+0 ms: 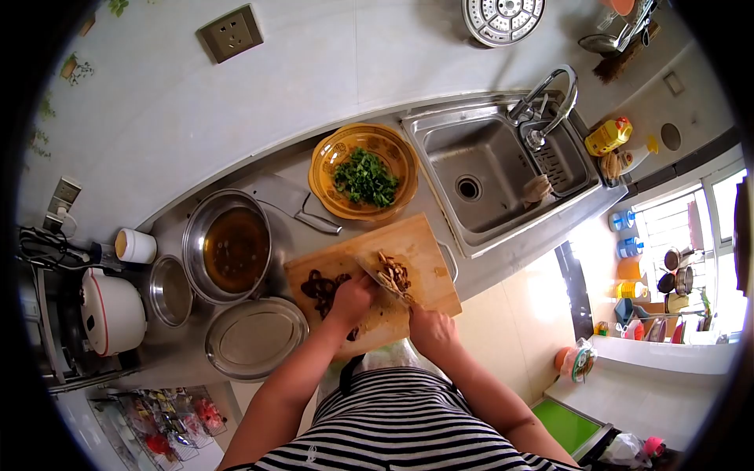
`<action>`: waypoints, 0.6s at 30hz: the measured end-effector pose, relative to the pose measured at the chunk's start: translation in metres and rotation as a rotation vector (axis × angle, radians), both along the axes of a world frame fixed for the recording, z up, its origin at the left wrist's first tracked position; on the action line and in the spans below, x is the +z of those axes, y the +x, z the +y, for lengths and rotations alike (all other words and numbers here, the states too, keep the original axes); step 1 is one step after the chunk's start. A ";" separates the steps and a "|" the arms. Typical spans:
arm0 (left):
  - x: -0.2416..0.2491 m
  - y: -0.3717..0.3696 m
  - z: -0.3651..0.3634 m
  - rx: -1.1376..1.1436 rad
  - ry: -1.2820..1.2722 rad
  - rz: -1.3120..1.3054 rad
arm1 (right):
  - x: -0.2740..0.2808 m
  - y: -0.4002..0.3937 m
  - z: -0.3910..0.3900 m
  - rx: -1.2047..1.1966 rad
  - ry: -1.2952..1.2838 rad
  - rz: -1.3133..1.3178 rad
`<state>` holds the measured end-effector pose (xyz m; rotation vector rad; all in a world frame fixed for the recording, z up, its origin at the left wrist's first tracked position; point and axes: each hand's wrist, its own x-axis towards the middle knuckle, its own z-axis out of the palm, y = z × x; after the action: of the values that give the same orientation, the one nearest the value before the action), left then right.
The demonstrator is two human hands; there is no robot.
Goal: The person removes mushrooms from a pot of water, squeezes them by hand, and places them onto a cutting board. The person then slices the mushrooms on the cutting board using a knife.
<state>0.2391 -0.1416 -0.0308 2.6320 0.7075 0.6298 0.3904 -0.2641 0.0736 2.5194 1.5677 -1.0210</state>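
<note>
A kitchen knife lies across the wooden cutting board, its handle wrapped in my right hand. My left hand is closed beside the blade, fingers curled down on brown mushroom; the fingertips are partly hidden. Cut mushroom slices form a small heap on the blade's far side. Darker mushroom pieces lie on the board left of my left hand, with a few scraps near its front edge.
Behind the board stand a yellow bowl of chopped greens and a peeler-like tool. Leftward are a metal basin of brown liquid, an oval metal plate, a smaller bowl and a white rice cooker. A sink is at right.
</note>
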 end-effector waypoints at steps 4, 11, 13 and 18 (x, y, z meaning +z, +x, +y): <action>-0.002 0.000 -0.001 0.015 0.021 0.025 | -0.013 -0.005 0.002 0.016 -0.004 0.011; 0.006 0.001 -0.005 0.051 0.003 0.072 | -0.020 0.002 0.017 -0.016 0.039 0.079; 0.008 0.002 -0.004 0.055 0.010 0.030 | -0.012 -0.001 0.009 -0.015 -0.007 0.058; 0.003 0.000 -0.007 0.042 -0.024 0.051 | -0.032 0.002 0.022 -0.011 0.010 0.068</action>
<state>0.2388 -0.1481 -0.0278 2.6252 0.7821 0.5640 0.3924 -0.2422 0.0419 2.5281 1.5809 -1.1146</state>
